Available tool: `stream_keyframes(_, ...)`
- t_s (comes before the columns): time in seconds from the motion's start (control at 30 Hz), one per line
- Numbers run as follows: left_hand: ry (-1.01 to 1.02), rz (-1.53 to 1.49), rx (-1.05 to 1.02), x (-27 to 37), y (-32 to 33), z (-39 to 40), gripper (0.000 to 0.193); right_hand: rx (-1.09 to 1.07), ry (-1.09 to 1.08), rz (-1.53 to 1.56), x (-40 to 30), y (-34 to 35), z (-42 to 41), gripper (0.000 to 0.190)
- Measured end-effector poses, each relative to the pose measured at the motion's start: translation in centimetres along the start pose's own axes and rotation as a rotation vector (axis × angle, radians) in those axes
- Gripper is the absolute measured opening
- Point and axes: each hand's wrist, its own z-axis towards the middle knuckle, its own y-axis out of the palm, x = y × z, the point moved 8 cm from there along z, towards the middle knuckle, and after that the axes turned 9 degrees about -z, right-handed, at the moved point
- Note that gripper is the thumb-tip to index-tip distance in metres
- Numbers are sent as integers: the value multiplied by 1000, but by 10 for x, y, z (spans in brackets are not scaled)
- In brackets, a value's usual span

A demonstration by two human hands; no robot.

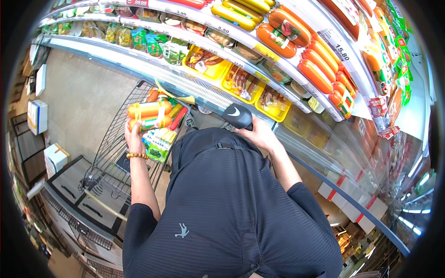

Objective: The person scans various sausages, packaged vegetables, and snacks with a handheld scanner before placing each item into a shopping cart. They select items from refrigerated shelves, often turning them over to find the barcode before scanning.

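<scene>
My left hand [133,136] grips a taped bundle of thick orange sausages [149,110] over a wire shopping cart [106,160]. Under the bundle, the cart holds a red sausage [179,118], a green food packet [156,151] and other packed food, partly hidden. A yellow strip [179,99] lies across the cart's far end. In my right hand [261,135], near my waist, is a black object [237,116] with a rounded head and a white curved mark; I cannot tell what it is.
A chilled shelf case curves across the front and right. Yellow trays [282,112] of packed meat line its lower shelf, below large sausages [317,74]. White boxes [37,116] stand left. A dark-topped cabinet [78,193] is beside the cart; a clear panel [342,149] is at right.
</scene>
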Motion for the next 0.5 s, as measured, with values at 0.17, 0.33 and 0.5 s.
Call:
stream_keyframes(0.17,96,-173,-168,57,110,-59,54,-10,-338,-186,-91,-43,-34,43)
stream_keyframes(0.33,136,-250,-289,77,189,-95,45,76,-359,-194,-101,-64,-61,38)
stream_keyframes(0.5,153,-168,-379,81,228,-109,44,181,-306,-143,-77,-72,-73,37)
